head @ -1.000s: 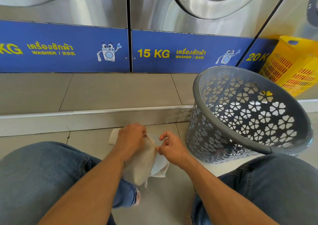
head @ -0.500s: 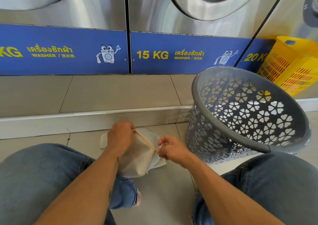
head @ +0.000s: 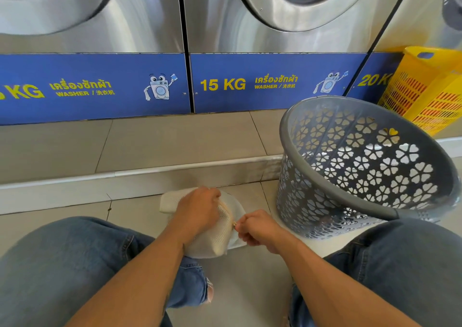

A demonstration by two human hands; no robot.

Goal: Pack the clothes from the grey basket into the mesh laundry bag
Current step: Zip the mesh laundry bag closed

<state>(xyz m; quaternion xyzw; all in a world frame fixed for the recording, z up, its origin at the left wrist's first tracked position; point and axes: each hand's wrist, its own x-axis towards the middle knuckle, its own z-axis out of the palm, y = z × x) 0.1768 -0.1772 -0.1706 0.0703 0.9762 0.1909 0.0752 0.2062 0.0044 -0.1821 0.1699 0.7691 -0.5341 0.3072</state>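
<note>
A cream mesh laundry bag (head: 215,236) lies on the floor tiles between my knees, bulging with white cloth inside. My left hand (head: 197,211) grips the bag's upper part along the zip edge. My right hand (head: 257,229) pinches the small zip pull (head: 235,224) at the bag's right side. The grey basket (head: 325,201) with flower-shaped holes stands tilted toward me at the right; no clothes show inside it.
Steel washing machines with blue 15 KG panels (head: 250,84) line the back above a tiled step (head: 150,169). A yellow plastic basket (head: 430,86) leans at the far right. My jeans-clad knees flank the bag at the bottom of the view.
My right hand has drawn the zip pull down and toward me along the bag's edge. My left hand keeps its grip, and the bag has shifted slightly.
</note>
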